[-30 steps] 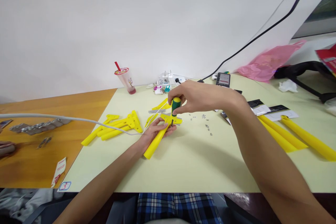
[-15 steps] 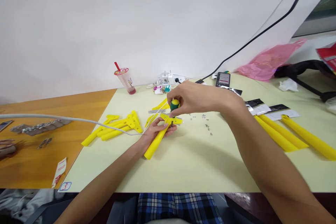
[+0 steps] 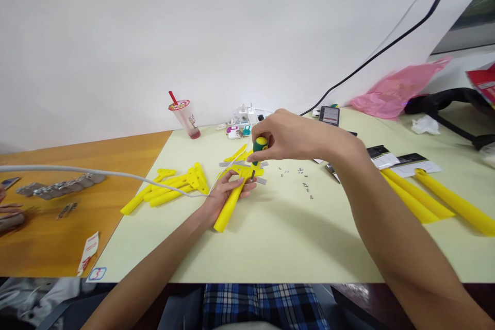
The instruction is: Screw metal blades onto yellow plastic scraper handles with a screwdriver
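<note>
My left hand (image 3: pixel 219 193) is closed around the head end of a yellow scraper (image 3: pixel 228 210), its tubular handle slanting down to the left. A grey metal strip (image 3: pixel 262 181) sticks out beside the head. Above it, my right hand (image 3: pixel 285 134) pinches the green and yellow handle of a screwdriver (image 3: pixel 260 143). The screwdriver points downward, slightly tilted, and its shaft reaches the scraper's head; whether the tip sits in a screw I cannot tell. Small metal screws or nuts (image 3: pixel 305 184) lie scattered to the right. More yellow scraper handles (image 3: pixel 174 191) are piled on the left.
A white cable (image 3: pixel 154 181) crosses from the left to near my left hand. At the back stand a cup with a straw (image 3: pixel 189 119) and a power strip (image 3: pixel 244 115). Packaged yellow handles (image 3: pixel 410 203) lie at right. Another person's hand (image 3: pixel 10 211) rests at far left.
My right hand has risen slightly with the screwdriver, whose shaft now shows and leans. The scraper's head has turned a little in my left hand, showing more grey strip.
</note>
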A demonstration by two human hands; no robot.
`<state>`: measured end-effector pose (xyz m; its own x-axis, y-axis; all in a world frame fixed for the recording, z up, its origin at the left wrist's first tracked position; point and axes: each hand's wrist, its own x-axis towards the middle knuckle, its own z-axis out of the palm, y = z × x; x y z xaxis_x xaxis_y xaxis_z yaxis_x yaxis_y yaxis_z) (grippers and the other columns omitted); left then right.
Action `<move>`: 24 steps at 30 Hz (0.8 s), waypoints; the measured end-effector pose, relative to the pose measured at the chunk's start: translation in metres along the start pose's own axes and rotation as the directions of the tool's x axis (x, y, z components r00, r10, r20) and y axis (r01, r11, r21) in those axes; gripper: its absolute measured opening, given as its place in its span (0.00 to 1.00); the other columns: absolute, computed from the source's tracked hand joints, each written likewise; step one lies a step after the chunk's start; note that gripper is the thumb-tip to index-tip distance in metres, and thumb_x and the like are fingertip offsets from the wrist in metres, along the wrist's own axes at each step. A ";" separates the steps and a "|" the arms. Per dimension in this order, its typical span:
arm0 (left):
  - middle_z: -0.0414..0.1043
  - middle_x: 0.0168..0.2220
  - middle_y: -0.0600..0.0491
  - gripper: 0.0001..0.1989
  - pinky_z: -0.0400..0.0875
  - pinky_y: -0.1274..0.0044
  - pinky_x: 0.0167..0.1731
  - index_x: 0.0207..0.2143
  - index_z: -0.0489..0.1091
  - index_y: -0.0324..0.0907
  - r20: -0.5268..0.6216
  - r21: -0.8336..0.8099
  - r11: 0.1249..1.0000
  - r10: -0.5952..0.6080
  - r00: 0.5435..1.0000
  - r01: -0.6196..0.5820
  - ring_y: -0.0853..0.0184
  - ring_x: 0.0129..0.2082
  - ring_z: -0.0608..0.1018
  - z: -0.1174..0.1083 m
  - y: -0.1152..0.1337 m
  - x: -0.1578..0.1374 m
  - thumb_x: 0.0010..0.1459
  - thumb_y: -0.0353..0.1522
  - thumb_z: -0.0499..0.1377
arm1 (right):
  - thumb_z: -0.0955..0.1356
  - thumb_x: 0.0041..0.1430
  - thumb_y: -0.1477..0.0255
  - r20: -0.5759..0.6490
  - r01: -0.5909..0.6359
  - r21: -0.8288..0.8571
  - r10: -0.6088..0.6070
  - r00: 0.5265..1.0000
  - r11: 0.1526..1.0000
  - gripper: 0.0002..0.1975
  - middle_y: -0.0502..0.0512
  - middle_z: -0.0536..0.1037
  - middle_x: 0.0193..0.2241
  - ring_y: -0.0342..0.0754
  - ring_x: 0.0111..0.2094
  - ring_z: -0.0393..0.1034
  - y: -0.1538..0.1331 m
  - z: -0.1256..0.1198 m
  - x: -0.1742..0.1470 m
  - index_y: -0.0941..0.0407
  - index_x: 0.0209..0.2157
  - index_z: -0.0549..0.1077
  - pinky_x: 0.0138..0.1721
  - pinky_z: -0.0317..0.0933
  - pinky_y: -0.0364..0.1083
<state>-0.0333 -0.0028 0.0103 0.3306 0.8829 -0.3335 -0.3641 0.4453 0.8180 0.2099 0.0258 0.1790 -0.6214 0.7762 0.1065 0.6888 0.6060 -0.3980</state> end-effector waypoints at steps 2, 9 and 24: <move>0.82 0.58 0.36 0.22 0.85 0.75 0.46 0.56 0.69 0.40 -0.014 0.001 1.000 0.004 1.000 -0.004 0.56 0.52 0.88 0.000 0.002 0.000 0.63 0.27 0.70 | 0.75 0.64 0.52 -0.041 -0.018 0.008 0.018 0.999 1.000 0.23 0.50 0.67 0.24 0.45 0.26 0.57 0.003 -0.005 -0.004 0.54 0.26 0.69 0.31 0.45 0.50; 0.78 0.64 0.36 0.23 0.85 0.80 0.41 0.60 0.71 0.38 -0.034 0.007 1.000 0.025 0.999 -0.025 0.57 0.54 0.87 -0.007 0.008 0.006 0.63 0.27 0.69 | 0.73 0.64 0.46 -0.146 -0.070 -0.013 0.067 0.987 0.997 0.25 0.49 0.67 0.23 0.44 0.26 0.57 0.012 -0.021 -0.016 0.54 0.29 0.72 0.29 0.46 0.49; 0.83 0.54 0.32 0.29 0.85 0.71 0.30 0.53 0.68 0.39 0.039 0.429 0.903 -0.045 0.998 0.024 0.55 0.38 0.89 -0.024 0.025 0.010 0.56 0.37 0.77 | 0.74 0.63 0.45 -0.176 -0.067 0.069 0.078 0.981 0.995 0.25 0.51 0.70 0.25 0.47 0.28 0.62 0.014 -0.032 -0.028 0.53 0.33 0.75 0.30 0.48 0.50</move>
<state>-0.0603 0.0205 0.0158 0.3807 0.8552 -0.3516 0.0532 0.3594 0.9317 0.2484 0.0181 0.1995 -0.4901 0.8396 0.2342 0.7015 0.5394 -0.4658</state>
